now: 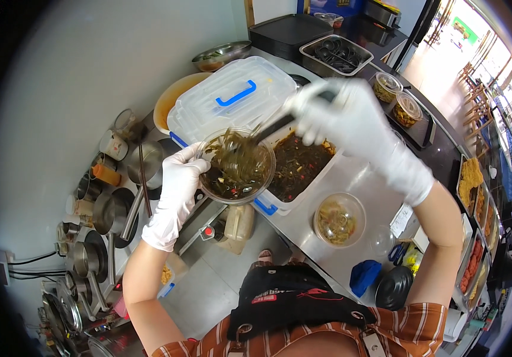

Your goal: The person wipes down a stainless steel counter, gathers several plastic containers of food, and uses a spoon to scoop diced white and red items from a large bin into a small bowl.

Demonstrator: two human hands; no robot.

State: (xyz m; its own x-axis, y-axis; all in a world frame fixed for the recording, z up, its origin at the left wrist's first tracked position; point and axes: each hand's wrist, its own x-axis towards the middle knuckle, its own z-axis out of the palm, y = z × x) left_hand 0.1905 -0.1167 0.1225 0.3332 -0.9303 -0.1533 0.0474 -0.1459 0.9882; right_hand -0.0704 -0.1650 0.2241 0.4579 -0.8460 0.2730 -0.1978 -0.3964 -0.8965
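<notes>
My left hand [178,189], in a white glove, grips the rim of a clear round plastic bowl [237,198] with dark green shredded seaweed and liquid in it. Blurred by motion, my gloved right hand [341,114] holds tongs [276,127] whose tips are in the seaweed over the bowl. Below and beside the bowl stands a white plastic storage box [320,176] of the same dark seaweed [300,167] with red bits. Its translucent lid [238,96] with a blue handle lies behind. A lidded round container [340,219] of pale food is on the steel counter [294,232].
Saucepans [108,212] and seasoning jars line the left wall. A steel tray of black spoons [338,56], stacked black trays [289,33] and two lidded food tubs [407,109] stand at the back. A blue cloth [364,276] and black bowls [394,288] lie near my right arm.
</notes>
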